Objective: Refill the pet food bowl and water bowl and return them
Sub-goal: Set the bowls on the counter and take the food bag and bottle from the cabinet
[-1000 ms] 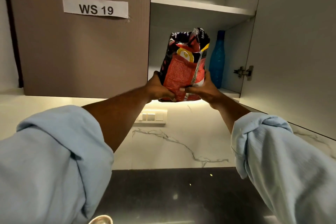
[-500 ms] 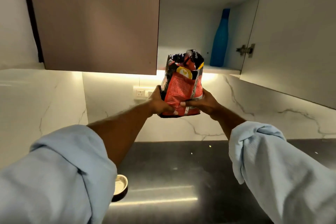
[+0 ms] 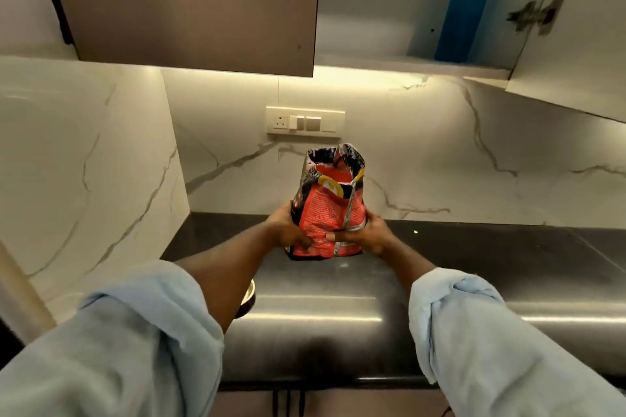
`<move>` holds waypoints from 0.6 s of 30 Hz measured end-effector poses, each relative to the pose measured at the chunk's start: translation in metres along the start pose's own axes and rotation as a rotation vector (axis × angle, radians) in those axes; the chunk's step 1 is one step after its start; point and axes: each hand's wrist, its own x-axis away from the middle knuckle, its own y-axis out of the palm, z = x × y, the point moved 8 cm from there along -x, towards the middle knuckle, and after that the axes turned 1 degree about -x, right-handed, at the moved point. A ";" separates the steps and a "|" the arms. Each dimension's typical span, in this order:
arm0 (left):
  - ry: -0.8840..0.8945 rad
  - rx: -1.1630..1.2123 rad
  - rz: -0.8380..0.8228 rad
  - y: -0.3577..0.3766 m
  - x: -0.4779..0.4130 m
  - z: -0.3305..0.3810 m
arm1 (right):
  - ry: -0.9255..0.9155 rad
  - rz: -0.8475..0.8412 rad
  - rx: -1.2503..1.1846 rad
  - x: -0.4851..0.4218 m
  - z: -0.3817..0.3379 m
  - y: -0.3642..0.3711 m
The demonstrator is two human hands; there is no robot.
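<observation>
Food bag (image 3: 325,213) stands upright between our hands: our left hand (image 3: 286,228) and right hand (image 3: 366,235) clasp its lower sides, fingers curled onto the front. We cannot tell whether its base touches the dark countertop (image 3: 474,264). Below-left of the grip, our left forearm half hides a metal bowl (image 3: 249,296). A switch panel (image 3: 305,122) sits above the grip, and a blue bottle (image 3: 464,3) stands in the cabinet up-right.

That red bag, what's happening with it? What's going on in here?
A person holds the red food bag upright over the dark counter, with the left hand and right hand gripping its lower sides. Whether its bottom already rests on the counter is hard to tell. A metal bowl peeks out beside the left forearm, mostly hidden. Above, the cupboard stands open with a blue bottle inside.
</observation>
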 end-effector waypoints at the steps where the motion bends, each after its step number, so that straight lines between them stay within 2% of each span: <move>1: -0.032 -0.025 -0.004 0.005 -0.007 -0.011 | 0.021 -0.020 -0.001 -0.008 0.016 0.004; 9: -0.191 -0.119 0.088 0.021 -0.059 -0.081 | 0.086 -0.098 0.004 -0.072 0.108 0.028; 18: -0.315 -0.133 0.201 0.010 -0.089 -0.153 | 0.090 -0.166 0.087 -0.126 0.161 0.086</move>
